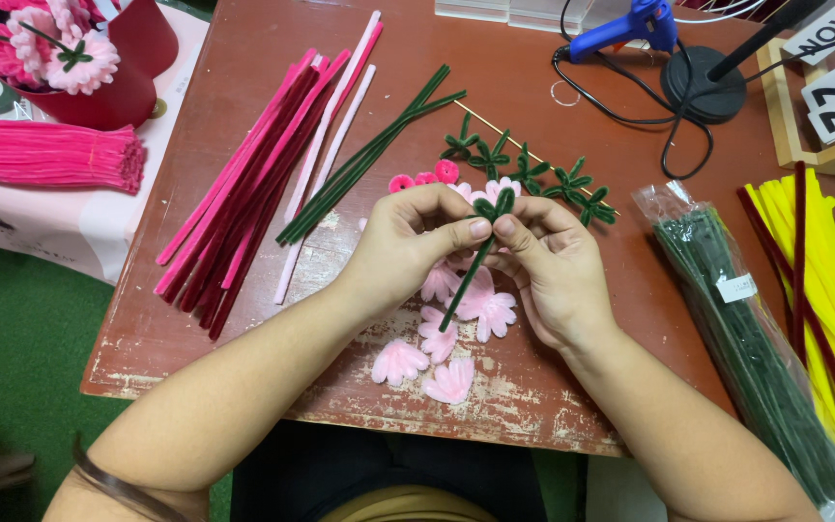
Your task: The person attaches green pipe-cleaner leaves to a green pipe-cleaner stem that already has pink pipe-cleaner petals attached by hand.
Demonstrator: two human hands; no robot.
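I'm pinching a green pipe cleaner (471, 261) between left hand (408, 246) and right hand (548, 266), bending leaf loops; next needs tighter twisting, above pink petals (437, 338).

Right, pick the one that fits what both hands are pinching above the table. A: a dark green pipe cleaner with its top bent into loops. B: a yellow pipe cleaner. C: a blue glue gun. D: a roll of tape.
A: the left hand and right hand meet fingertip to fingertip on a dark green pipe cleaner, its top bent into small loops, held above the pink petals.
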